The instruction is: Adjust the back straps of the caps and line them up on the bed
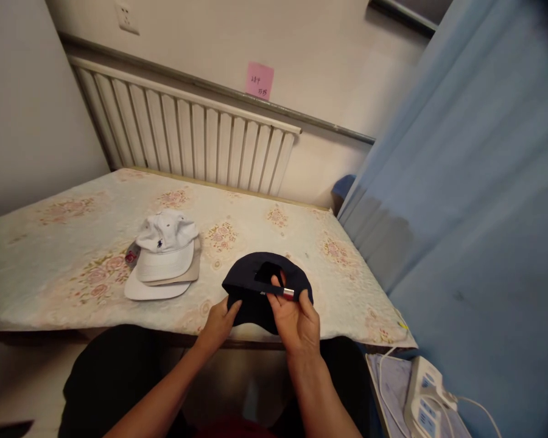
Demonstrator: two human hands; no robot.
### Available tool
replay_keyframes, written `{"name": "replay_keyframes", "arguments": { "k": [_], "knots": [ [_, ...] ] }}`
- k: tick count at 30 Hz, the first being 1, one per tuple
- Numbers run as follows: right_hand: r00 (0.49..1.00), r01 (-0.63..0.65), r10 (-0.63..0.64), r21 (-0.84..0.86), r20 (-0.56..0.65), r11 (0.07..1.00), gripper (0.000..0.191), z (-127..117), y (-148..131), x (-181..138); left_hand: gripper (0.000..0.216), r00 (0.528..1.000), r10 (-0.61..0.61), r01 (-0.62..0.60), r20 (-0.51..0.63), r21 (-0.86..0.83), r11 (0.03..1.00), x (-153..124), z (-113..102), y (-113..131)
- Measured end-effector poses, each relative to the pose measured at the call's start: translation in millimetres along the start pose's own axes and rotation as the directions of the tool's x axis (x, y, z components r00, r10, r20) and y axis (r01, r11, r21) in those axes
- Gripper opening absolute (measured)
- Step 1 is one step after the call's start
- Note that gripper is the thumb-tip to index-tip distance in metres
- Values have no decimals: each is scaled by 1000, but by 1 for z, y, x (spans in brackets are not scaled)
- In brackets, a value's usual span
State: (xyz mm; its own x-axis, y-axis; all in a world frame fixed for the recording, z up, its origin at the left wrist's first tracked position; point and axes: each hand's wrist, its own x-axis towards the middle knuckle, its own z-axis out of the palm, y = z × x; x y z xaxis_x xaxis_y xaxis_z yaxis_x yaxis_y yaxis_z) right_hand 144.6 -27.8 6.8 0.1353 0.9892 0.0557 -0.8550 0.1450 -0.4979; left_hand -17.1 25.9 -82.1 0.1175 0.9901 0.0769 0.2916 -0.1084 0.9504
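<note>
A dark navy baseball cap (244, 271) is held between my two hands above the table's front edge, its back opening and strap facing me. The strap carries a shiny metal buckle. My left hand (220, 319) grips the cap's lower left side, thumb on top. At the right, my right hand (296, 316) pinches the rim, with fingers reaching under and through the strap beside the buckle. To the left lies a stack of caps, with a white cap (164, 243) bearing a small dark logo on top, and a beige brim (192, 267) and another white brim (158, 291) below.
A floral cloth (246, 222) covers the table. Behind it are a white radiator (187, 125) and a pink note (259, 80) on the wall. A blue curtain (461, 213) hangs at the right, above a white power strip (424, 395) with cables.
</note>
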Motion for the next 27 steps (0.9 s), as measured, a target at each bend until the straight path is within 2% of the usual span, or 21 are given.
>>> {"name": "replay_keyframes", "arguments": {
  "k": [4,7,9,12,14,16,20,24,27],
  "knots": [
    [992,83,-66,-161,110,983,50,3,5,-6,39,999,-34,32,-31,-59,998,-8,1,9],
    [981,88,-15,-374,193,923,60,0,12,-6,42,999,-33,32,-22,-55,998,-12,2,14],
    [979,97,13,-528,201,844,57,-2,17,-4,43,999,-42,41,-22,-46,998,-14,3,16],
    [983,148,-20,-728,181,669,49,-1,23,-4,43,998,-58,57,-20,-44,997,-18,5,18],
    [980,186,-50,-813,191,551,45,2,26,-5,42,998,-62,62,-4,-46,997,-21,7,18],
    [973,226,-77,-847,216,481,41,5,28,-5,41,998,-58,58,13,-57,997,-24,9,19],
    [967,256,-134,-825,219,504,39,5,32,2,39,998,-52,55,27,-96,994,-28,9,17],
    [975,209,-185,-806,125,554,38,2,32,7,43,991,-130,133,34,-110,985,-29,5,10],
    [986,144,-157,-743,52,653,31,5,30,2,47,989,-142,145,30,-144,979,-27,3,3]
  ]
}}
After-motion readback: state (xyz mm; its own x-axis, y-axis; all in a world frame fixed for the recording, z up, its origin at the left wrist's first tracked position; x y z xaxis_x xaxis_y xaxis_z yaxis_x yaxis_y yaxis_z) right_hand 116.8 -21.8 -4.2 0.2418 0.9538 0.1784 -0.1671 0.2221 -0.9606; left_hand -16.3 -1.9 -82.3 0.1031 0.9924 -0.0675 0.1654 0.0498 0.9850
